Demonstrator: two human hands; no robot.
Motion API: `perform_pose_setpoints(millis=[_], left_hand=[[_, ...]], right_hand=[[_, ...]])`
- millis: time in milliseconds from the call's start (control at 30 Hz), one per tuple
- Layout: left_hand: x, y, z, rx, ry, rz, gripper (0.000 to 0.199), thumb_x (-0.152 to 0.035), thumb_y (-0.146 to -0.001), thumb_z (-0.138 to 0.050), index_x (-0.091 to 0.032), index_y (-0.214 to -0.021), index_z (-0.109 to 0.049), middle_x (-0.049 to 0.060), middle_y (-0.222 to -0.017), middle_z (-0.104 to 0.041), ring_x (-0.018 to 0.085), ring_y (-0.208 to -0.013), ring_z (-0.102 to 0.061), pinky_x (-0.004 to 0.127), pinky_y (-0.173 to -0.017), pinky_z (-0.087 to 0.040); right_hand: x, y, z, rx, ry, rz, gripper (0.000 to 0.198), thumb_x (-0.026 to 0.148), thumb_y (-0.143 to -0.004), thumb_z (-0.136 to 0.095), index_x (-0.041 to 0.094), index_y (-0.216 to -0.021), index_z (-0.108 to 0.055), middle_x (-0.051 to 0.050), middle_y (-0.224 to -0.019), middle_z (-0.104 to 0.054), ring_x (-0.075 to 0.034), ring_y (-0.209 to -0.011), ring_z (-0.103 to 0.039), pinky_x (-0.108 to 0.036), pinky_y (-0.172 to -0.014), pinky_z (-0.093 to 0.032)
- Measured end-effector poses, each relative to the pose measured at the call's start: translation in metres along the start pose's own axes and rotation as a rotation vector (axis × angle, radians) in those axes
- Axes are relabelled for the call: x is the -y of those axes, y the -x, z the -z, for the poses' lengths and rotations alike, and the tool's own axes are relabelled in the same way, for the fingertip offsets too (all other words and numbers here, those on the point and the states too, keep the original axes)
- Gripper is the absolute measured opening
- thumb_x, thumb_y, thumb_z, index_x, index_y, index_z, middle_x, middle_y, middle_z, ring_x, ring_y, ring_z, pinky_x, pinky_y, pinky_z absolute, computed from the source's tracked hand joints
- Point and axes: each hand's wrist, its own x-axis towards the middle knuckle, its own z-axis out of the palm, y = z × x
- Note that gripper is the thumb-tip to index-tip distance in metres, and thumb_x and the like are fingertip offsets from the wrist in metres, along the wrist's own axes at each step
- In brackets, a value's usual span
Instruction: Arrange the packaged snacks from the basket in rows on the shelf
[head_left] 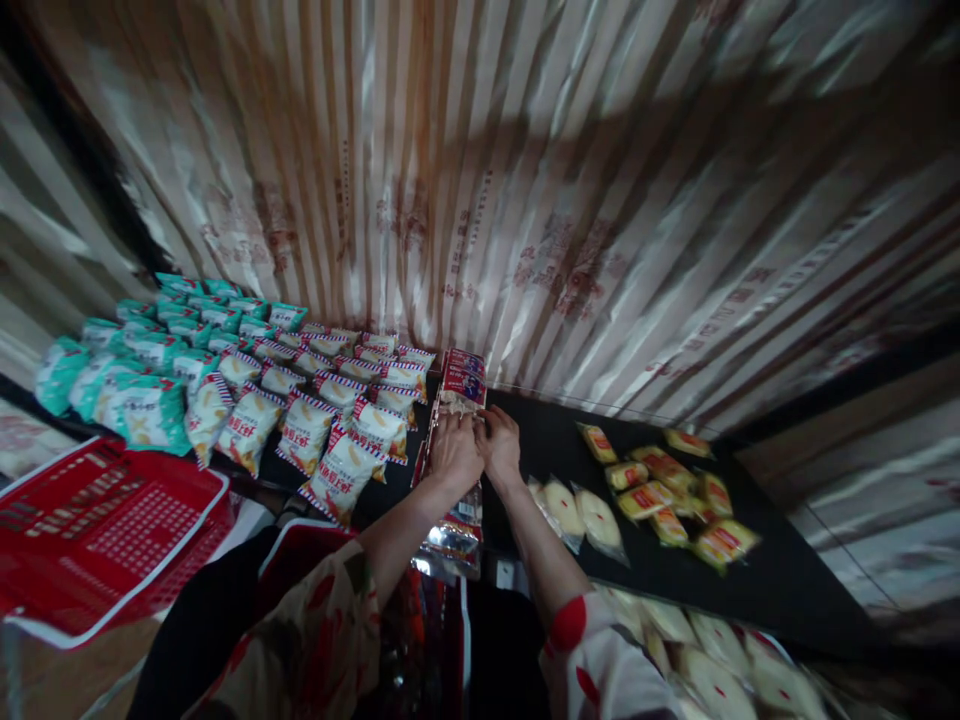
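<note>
A stack of flat printed snack bags [466, 372], red and purple at the far end with shiny silver at the near end, lies lengthwise on the black table in front of me. My left hand [456, 452] rests on the stack from above, its fingers stretched over the upper bag. Right beside it, my right hand [499, 440] has bent fingers, with thumb and fingertips closed at the bag's right edge. The two hands nearly touch. Exactly what lies under the fingertips is partly hidden.
Left of the stack stand rows of filled white snack bags [345, 470] and teal snack bags [150, 410]. A red basket [112, 540] is at lower left. Yellow packets [671, 480] and wrapped round pale cakes [600, 520] lie right on the black table [787, 570]. Striped sheeting [465, 200] hangs behind.
</note>
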Motion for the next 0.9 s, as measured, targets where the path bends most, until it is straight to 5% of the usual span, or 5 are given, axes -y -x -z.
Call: perform_pose_setpoints(millis=[367, 600, 767, 900], left_hand=[[-0.017, 0.11, 0.037, 0.085, 0.229, -0.049, 0.041, -0.006, -0.083, -0.038, -0.014, -0.121, -0.05, 0.012, -0.126, -0.055, 0.02, -0.12, -0.049, 0.035, -0.105, -0.039], [0.008, 0.207, 0.048, 0.038, 0.401, -0.122, 0.044, -0.009, -0.084, -0.031, -0.01, -0.126, -0.045, 0.014, -0.126, -0.055, 0.019, -0.121, -0.048, 0.032, -0.105, -0.038], [0.05, 0.263, 0.04, 0.113, 0.445, -0.019, 0.04, -0.014, -0.086, -0.031, -0.014, -0.123, -0.046, 0.013, -0.119, -0.059, 0.018, -0.112, -0.054, 0.033, -0.097, -0.044], [0.092, 0.283, 0.023, 0.231, 0.346, 0.25, 0.037, -0.009, -0.082, -0.034, -0.02, -0.112, -0.053, 0.008, -0.111, -0.061, 0.016, -0.105, -0.057, 0.032, -0.095, -0.044]], right_hand=[[0.043, 0.094, 0.05, 0.027, -0.127, 0.071, 0.034, 0.022, -0.078, -0.043, 0.017, -0.101, -0.067, -0.012, -0.118, -0.061, -0.024, -0.112, -0.052, -0.045, -0.098, -0.04], [0.092, 0.174, 0.079, 0.131, -0.321, 0.241, 0.038, 0.011, -0.077, -0.041, 0.023, -0.102, -0.067, -0.006, -0.112, -0.065, -0.021, -0.11, -0.055, -0.042, -0.099, -0.041], [0.109, 0.226, 0.058, 0.335, -0.396, 0.281, 0.047, 0.004, -0.073, -0.037, 0.024, -0.103, -0.067, -0.005, -0.107, -0.067, -0.02, -0.107, -0.056, -0.039, -0.096, -0.044], [0.102, 0.254, 0.016, 0.67, -0.248, 0.151, 0.047, 0.002, -0.072, -0.039, 0.022, -0.104, -0.067, -0.007, -0.105, -0.068, -0.02, -0.103, -0.058, -0.034, -0.093, -0.044]])
